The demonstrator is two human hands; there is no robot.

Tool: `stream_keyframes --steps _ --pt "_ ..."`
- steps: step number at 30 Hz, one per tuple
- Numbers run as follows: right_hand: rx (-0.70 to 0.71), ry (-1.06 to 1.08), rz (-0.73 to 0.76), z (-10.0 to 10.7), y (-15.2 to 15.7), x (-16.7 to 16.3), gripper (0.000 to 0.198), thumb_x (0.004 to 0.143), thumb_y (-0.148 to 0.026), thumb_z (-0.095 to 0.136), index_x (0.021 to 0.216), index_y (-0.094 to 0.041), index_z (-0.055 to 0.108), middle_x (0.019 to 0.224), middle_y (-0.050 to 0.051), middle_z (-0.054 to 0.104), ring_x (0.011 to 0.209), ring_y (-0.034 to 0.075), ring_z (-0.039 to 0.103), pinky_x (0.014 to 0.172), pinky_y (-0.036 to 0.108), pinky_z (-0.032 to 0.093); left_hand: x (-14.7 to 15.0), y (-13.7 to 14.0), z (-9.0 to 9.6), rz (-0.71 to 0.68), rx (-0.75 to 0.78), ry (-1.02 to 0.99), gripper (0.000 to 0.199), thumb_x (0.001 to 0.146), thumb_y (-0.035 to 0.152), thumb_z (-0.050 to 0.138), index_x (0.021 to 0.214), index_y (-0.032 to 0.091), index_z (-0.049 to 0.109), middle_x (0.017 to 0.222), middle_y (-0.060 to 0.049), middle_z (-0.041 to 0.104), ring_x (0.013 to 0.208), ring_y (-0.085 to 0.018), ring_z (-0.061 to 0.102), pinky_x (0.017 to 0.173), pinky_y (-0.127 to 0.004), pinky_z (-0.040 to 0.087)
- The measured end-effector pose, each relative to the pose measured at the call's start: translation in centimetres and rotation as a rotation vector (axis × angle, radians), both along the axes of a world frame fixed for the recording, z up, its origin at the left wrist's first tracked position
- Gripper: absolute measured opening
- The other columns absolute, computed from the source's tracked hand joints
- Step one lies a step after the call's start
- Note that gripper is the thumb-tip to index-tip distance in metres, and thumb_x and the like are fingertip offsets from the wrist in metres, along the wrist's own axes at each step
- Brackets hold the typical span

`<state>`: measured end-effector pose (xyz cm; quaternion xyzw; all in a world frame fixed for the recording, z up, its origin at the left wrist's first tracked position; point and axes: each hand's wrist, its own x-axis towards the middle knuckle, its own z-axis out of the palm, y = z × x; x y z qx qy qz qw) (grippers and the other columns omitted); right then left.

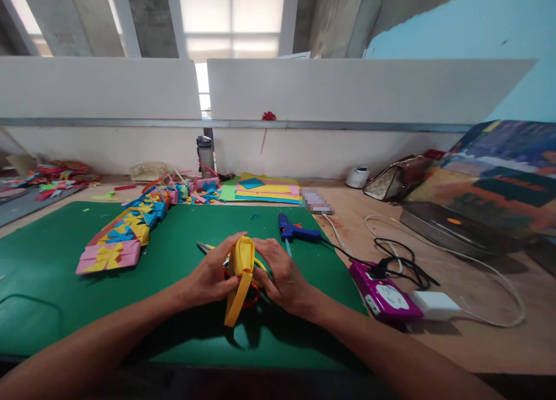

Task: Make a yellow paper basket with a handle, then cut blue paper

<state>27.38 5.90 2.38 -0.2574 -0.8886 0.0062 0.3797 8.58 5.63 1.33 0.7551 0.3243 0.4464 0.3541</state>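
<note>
Between my two hands is a small folded yellow paper bag (243, 256), with a yellow strip dangling below it. My left hand (217, 272) is closed on its left side, fingers at the top edge and thumb lower down. On the other side my right hand (280, 275) grips it, thumb near the strip. Scissors (253, 298) with red and yellow handles lie behind and under the paper, partly hidden by my hands; a pointed blade shows to the left. A blue glue gun (299, 232) rests just beyond my right hand.
Pink, blue and yellow paper gift bags with bows (108, 255) line the left of the green mat (174, 336). Coloured paper sheets (269, 190) and a bottle (205, 155) stand behind. To the right are a purple power strip (384, 296), cables, a dark case (452, 229) and a handbag (395, 177).
</note>
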Motion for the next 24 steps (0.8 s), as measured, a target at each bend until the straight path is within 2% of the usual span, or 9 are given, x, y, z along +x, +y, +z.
stream_keyframes --steps 4,8,13,19,24 --pt "0.008 0.001 0.000 -0.1 0.2 0.2 0.037 0.089 -0.032 0.038 0.122 -0.015 0.041 0.110 0.014 0.060 0.105 0.024 0.053 0.090 0.044 0.039 0.1 -0.3 0.5 -0.012 -0.018 -0.035 0.063 0.064 0.012 0.065 0.124 0.017 0.046 0.123 -0.010 0.052 0.117 -0.027 0.043 0.104 -0.039 0.025" --pt "0.060 0.049 -0.031 0.1 0.7 0.9 0.044 0.087 -0.036 0.044 0.125 -0.015 0.039 0.113 0.015 0.058 0.109 0.024 0.051 0.092 0.045 0.040 -0.6 -0.5 1.4 -0.080 0.047 0.090 0.059 0.069 0.013 0.061 0.125 0.018 0.046 0.124 -0.009 0.051 0.116 -0.027 0.043 0.101 -0.035 0.028" --pt "0.030 0.042 0.137 0.8 0.8 1.2 0.043 0.084 -0.037 0.050 0.119 -0.013 0.045 0.116 0.016 0.055 0.113 0.022 0.048 0.093 0.039 0.043 -1.5 -0.3 1.6 -0.229 0.091 0.304 0.063 0.072 0.014 0.058 0.131 0.021 0.038 0.121 -0.009 0.053 0.108 -0.024 0.049 0.096 -0.033 0.034" --pt "-0.027 -0.013 0.212 1.0 0.5 1.2 0.029 0.082 -0.031 0.055 0.106 -0.014 0.057 0.112 0.014 0.057 0.110 0.019 0.050 0.094 0.037 0.043 -2.1 -0.3 2.1 -0.304 -0.027 0.424 0.054 0.073 0.019 0.059 0.126 0.025 0.046 0.113 -0.005 0.058 0.100 -0.024 0.053 0.088 -0.031 0.040" --pt "-0.025 0.023 0.225 0.9 0.4 1.1 0.025 0.081 -0.028 0.058 0.101 -0.014 0.059 0.107 0.013 0.060 0.107 0.018 0.052 0.093 0.036 0.044 -2.2 -0.3 2.5 -0.335 -0.061 0.456 0.054 0.072 0.018 0.060 0.124 0.023 0.048 0.115 -0.005 0.058 0.102 -0.025 0.053 0.090 -0.031 0.040"
